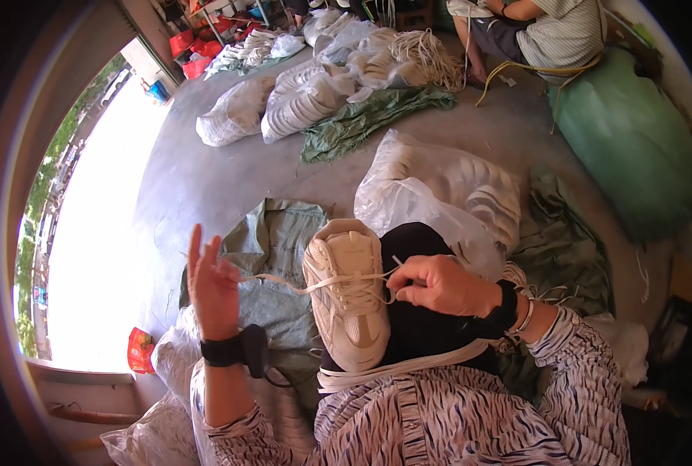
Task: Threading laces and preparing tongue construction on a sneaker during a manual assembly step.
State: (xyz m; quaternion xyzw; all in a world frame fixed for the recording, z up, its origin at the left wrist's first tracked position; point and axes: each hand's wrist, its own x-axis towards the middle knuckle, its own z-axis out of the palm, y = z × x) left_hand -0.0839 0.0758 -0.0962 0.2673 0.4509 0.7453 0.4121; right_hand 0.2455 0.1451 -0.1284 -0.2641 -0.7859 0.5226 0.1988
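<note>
A cream sneaker (pixel 332 330) rests on my dark-clad lap, its toe toward me and its laces threaded across the tongue. From its eyelets a cream shoelace (pixel 282 282) stretches left to my left hand (pixel 218 291), which grips it low between the fingers while two fingers point up. On the other side my right hand (pixel 447 287) pinches the lace's other part close beside the shoe, a tip sticking up above the fingers. A bundle of loose laces (pixel 408 374) lies across my lap, just below the toe.
Ahead lies a clear plastic bag of shoe pieces (pixel 439 202), with more bags (pixel 307 93) farther off. Green woven sacks (pixel 272 233) spread around my knees. A big green sack (pixel 633 147) stands at right, near a seated person (pixel 559 35). A bright doorway opens at left.
</note>
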